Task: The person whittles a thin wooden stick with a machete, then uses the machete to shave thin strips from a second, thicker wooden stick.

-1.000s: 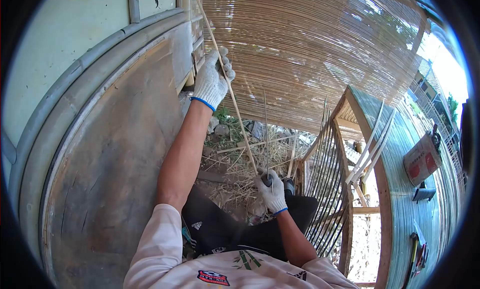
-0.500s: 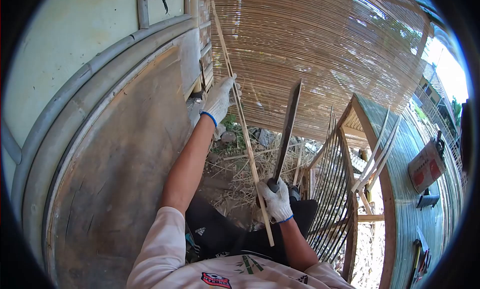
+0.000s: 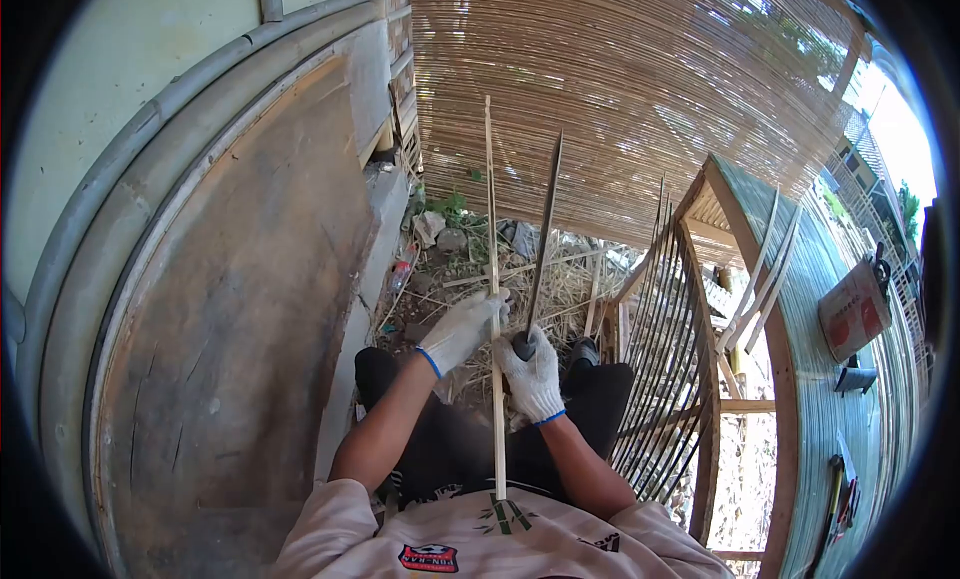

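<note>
Before the bamboo screen (image 3: 610,109), a long strip (image 3: 498,409) sat in the curled fingers of the left hand (image 3: 463,332), maybe to steady it. Toward the screen pointed a shorter knife (image 3: 543,244), the right hand (image 3: 533,382) tight round its handle.

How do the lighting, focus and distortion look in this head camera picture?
Head view: fisheye distortion seems to bow the grey poles, corners go black; head view: sky burns out white, light speckles through the bamboo blind; head view: left hand, right hand and machete look fairly sharp.
</note>
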Motion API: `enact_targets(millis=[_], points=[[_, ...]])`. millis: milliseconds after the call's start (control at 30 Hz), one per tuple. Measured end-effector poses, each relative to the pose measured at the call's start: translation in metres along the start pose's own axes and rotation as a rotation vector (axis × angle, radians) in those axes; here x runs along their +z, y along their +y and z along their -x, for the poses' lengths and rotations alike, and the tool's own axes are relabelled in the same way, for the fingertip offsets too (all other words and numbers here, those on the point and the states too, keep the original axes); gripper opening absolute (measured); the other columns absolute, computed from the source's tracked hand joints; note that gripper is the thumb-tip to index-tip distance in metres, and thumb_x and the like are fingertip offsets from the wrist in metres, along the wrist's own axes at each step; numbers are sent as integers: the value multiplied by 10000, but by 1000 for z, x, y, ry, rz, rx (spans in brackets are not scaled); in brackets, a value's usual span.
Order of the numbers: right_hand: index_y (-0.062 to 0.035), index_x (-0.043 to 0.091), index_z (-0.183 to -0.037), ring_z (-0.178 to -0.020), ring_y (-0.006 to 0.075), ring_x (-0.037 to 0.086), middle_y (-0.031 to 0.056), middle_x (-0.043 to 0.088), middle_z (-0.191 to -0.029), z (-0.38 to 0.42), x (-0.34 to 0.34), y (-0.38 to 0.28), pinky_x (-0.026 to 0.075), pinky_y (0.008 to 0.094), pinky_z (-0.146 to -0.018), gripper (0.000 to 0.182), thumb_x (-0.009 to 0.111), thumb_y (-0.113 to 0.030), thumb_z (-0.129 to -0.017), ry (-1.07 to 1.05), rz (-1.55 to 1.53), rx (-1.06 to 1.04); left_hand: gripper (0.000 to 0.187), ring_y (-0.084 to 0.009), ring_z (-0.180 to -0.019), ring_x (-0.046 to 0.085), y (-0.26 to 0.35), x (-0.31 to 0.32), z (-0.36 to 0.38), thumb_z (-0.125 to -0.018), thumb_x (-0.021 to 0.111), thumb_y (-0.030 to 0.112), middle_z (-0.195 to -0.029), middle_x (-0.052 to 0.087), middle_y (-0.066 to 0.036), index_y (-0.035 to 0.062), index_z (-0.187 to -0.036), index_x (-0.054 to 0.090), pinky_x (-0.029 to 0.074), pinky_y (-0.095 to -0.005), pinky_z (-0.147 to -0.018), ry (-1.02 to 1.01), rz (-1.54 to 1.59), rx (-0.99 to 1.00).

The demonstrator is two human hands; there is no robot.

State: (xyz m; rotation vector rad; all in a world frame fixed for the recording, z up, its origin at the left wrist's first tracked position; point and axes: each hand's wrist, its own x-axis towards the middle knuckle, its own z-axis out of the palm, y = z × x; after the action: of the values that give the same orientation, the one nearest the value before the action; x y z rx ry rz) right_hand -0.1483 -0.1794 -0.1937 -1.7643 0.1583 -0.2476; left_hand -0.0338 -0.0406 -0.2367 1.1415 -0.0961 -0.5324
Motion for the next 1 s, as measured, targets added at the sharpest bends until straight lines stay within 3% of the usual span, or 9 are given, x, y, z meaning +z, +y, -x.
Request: enact_targets(millis=[133, 400, 533, 567, 600, 667, 800, 900, 1000], points=[[-53, 611, -976, -783, 165, 626, 83, 667, -836, 0, 10, 4, 522, 361, -759, 254, 751, -262, -950, -34, 86, -12, 451, -128, -1106, 603, -4, 6, 36, -1076, 593, 367, -1206, 676, -48, 7, -1342, 648, 464, -295, -1006, 17, 8, -37], [-39, 615, -950, -739, 117, 520, 13, 581, -772, -2, 24, 25, 469, 329, -699, 229, 773, -203, -934, 22, 73, -44, 307, -79, -868, 530, -29, -34, 30, -1101, 508, 319, -929, 604, 18, 55, -1021, 641, 479, -269, -825, 229, -382, -66], [-42, 623, -953, -747, 99, 526, -1, 589, -789, -4, 18, 28, 471, 308, -699, 201, 764, -185, -944, 38, 132, 14, 334, -232, -1082, 686, -55, -70, -3, -1016, 599, 436, -1116, 740, -94, 122, -1111, 664, 490, -463, -978, 377, -1250, -87], [-40, 625, -966, -756, 124, 555, 25, 610, -800, -4, 16, 32, 487, 329, -720, 230, 766, -219, -938, 39, 126, 32, 479, -324, -1294, 619, -56, -76, -1, -956, 646, 470, -1311, 697, -186, 132, -1295, 641, 348, -645, -1118, 270, -1569, 36], [-38, 627, -978, -765, 150, 583, 50, 631, -811, -5, 14, 34, 502, 350, -740, 261, 769, -253, -933, 40, 122, 48, 479, -324, -1294, 619, -59, -82, -3, -956, 646, 470, -1311, 697, -186, 132, -1295, 641, 348, -645, -1118, 265, -1566, 40], [-39, 624, -974, -763, 143, 574, 42, 623, -808, -4, 9, 36, 496, 344, -737, 253, 770, -241, -933, 52, 103, 31, 606, -359, -1342, 570, -69, -90, -11, -941, 669, 461, -1377, 644, -241, 125, -1435, 565, 231, -739, -1144, 595, -1858, 524], [-41, 609, -963, -766, 124, 553, 21, 598, -803, -2, 5, 29, 485, 326, -736, 236, 769, -212, -936, 61, 82, 52, 626, -400, -1356, 558, -29, -66, -6, -961, 651, 481, -1394, 616, -283, 68, -1428, 593, 280, -640, -1192, 645, -1744, 500], [-44, 589, -942, -751, 125, 527, 18, 574, -784, -4, 8, 30, 474, 329, -718, 249, 771, -214, -935, 65, 78, 43, 623, -346, -1353, 572, 4, -35, 11, -1060, 524, 526, -1345, 664, -231, -11, -1336, 676, 404, -364, -1155, 121, -946, -22], [-46, 581, -932, -736, 129, 509, 21, 556, -765, -7, 15, 41, 466, 338, -700, 259, 775, -217, -936, 68, 48, -7, 663, -287, -1311, 598, -15, -12, 28, -1085, 466, 552, -1361, 677, -191, -14, -1376, 650, 434, -370, -1118, -33, -499, -120]])
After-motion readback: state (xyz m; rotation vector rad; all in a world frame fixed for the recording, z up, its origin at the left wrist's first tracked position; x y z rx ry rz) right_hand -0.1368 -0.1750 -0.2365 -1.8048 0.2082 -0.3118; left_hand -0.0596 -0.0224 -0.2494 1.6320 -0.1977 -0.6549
